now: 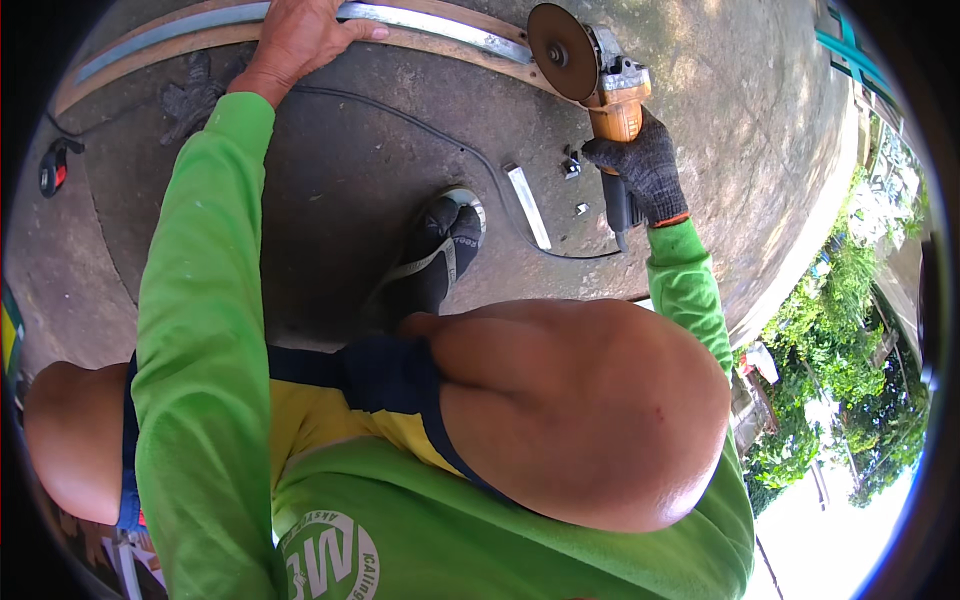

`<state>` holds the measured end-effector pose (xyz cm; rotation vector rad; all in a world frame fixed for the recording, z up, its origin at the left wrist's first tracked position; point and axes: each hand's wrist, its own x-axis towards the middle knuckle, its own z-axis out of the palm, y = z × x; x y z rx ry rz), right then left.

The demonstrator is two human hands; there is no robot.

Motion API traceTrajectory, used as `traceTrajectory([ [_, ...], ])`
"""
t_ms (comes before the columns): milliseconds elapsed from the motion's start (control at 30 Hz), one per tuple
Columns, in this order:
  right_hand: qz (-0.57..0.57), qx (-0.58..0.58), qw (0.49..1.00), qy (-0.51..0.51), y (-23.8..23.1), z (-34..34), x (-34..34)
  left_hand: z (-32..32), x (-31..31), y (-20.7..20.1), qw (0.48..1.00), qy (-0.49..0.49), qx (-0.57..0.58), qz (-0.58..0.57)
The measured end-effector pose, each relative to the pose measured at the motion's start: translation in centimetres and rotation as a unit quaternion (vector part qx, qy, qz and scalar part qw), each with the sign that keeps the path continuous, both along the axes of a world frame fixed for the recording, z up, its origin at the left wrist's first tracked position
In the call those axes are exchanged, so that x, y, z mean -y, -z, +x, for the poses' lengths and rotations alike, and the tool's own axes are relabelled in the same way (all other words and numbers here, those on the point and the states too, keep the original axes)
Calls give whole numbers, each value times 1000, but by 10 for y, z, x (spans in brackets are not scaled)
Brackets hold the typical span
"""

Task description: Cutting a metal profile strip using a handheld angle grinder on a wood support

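My bare left hand [300,45] lies over a long, shiny metal strip [440,22], its thumb stretched along the strip and its fingertips partly out of view at the top. Under the strip is a wooden board [440,46] on the ground. My right hand [650,170], in a dark knit glove, is wrapped round the body of an orange and grey angle grinder [618,115]. The grinder's round brown disc [563,52] stands close to the strip's right end; whether they touch I cannot tell.
A black cord [400,118] runs over the concrete floor [340,200] to the grinder. Near my foot [445,235] lie a short metal offcut [528,208] and small metal bits [571,165]. A grey glove [192,97] and a black-and-red tape measure [55,168] lie at the left.
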<state>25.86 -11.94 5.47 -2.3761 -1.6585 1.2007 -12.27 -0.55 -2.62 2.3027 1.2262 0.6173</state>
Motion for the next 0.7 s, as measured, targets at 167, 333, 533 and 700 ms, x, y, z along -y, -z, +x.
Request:
traceTrajectory([
  [167,-10,10,1000,-13,-2,-6,-4,7,7,-3,1000,-12,17,22],
  [333,8,5,1000,-29,3,-2,-3,8,10,2,1000,-9,16,16],
  [533,0,-11,1000,-28,5,0,-5,7,10,2,999,-4,35,10],
  [700,0,-11,1000,-27,5,2,-6,8,9,6,999,-2,38,18],
])
